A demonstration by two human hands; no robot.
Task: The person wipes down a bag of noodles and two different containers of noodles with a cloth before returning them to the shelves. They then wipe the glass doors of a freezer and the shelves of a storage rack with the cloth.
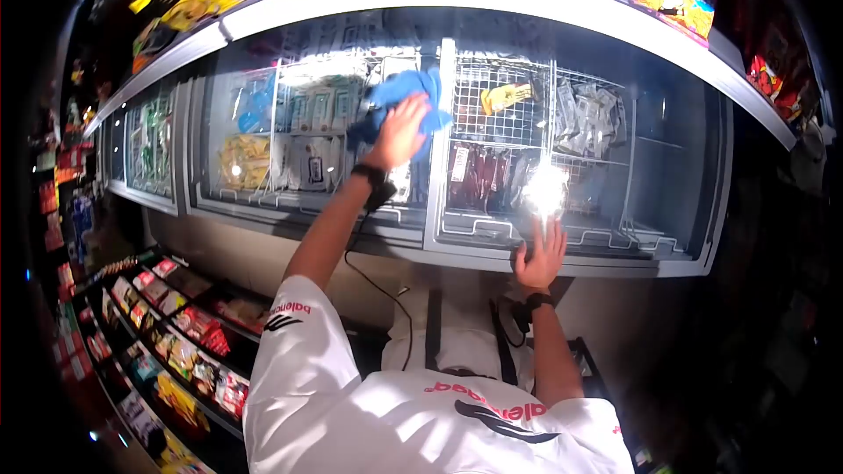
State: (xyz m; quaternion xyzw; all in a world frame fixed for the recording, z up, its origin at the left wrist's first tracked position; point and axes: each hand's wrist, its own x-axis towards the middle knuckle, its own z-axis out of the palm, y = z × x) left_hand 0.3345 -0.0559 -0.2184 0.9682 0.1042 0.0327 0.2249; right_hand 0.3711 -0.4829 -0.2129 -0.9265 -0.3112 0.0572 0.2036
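Currently the left hand [399, 132], fingers spread, presses a blue cloth [413, 96] flat against the glass lid [325, 114] of a chest freezer [615, 254], at upper centre of the frame. The right hand [540, 254], also spread and holding nothing, braces on the freezer's front rim at centre right. Judgement: wiping goes best with the palm flat, overlapping strokes, and the glare patch [544, 189] checked for streaks. Inside, wire baskets [496, 123] hold packaged goods: yellow packs [244, 162] at left, dark red packs [479, 180] at centre, clear bags [584, 114] at right. Snack racks [184, 333] sit at lower left.
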